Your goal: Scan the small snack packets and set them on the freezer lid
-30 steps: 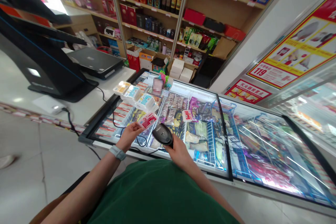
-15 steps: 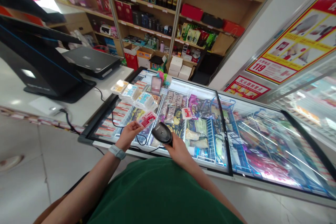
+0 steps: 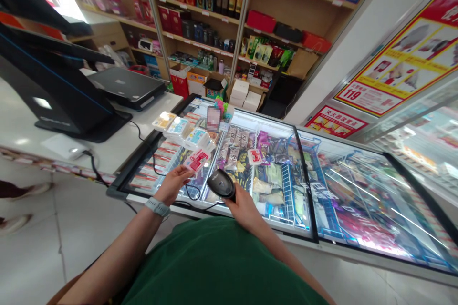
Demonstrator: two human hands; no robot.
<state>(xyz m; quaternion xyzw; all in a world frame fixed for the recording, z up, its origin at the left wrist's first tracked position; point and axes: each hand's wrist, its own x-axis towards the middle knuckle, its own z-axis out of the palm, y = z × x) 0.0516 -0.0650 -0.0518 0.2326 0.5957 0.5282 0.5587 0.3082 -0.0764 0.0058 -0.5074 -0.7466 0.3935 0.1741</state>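
Observation:
Between the fingers of my left hand (image 3: 174, 183) is a small clear plastic pack with a red label (image 3: 197, 159), held by its near edge over the glass freezer lid. My right hand (image 3: 244, 205) is wrapped around the handle of a black barcode scanner (image 3: 221, 185), whose head tilts toward that pack. Stacks of similar clear packs with blue labels (image 3: 196, 136) and yellow labels (image 3: 164, 120) stand on the glass beyond my left hand. Another red-labelled pack (image 3: 255, 156) lies on the glass to the right of the scanner.
A chest freezer (image 3: 315, 200) with a glass top holds bagged goods in wire baskets. On the counter at left are a black terminal (image 3: 64, 100), a flat scale (image 3: 125, 86) and a white box (image 3: 64, 147). The scanner's cable (image 3: 154, 152) loops over the glass. Someone's feet (image 3: 28, 193) show at left.
The red-labelled pack in my left hand has shifted slightly left and up. My right hand and the scanner barely differ. A person's feet have stepped further into view at left.

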